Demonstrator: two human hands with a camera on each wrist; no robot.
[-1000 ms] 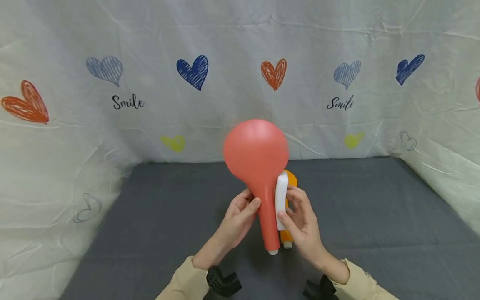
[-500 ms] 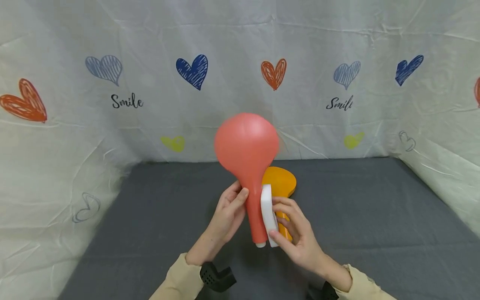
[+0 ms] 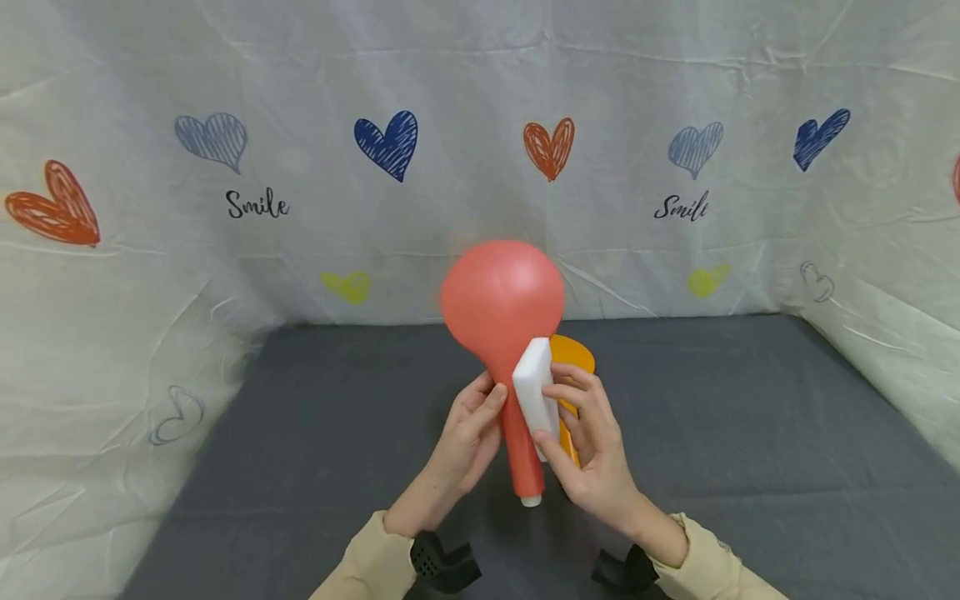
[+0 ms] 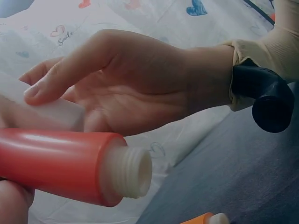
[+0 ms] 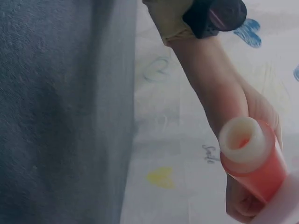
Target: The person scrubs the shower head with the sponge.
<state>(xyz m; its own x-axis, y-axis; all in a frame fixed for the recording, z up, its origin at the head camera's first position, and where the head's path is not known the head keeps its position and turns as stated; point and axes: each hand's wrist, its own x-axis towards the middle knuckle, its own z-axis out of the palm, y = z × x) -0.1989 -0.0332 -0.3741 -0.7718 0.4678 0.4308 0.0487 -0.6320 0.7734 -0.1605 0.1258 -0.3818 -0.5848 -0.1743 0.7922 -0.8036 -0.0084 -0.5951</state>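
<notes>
My left hand point(image 3: 472, 429) grips a coral-red shower head point(image 3: 502, 292) by its handle, thumb across the front. The round head points up, and the pale threaded end, seen large in the left wrist view, points down toward me. Between thumb and fingers, my right hand point(image 3: 596, 446) holds a white sponge block point(image 3: 534, 387) against the right side of the handle. Behind the sponge, an orange shower head point(image 3: 573, 354) is partly hidden. The right wrist view catches the red handle point(image 5: 261, 172) and a blurred edge of the sponge point(image 5: 280, 205).
A dark grey cloth point(image 3: 337, 458) covers the table. White sheeting point(image 3: 480, 75) printed with hearts and "Smile" stands at the back and both sides. Each wrist wears a black camera mount, such as the left mount point(image 3: 444, 562).
The red shower head rose to the left, then came back down slightly right. My right hand slid the sponge down the handle, then up again, turning its broad face toward me.
</notes>
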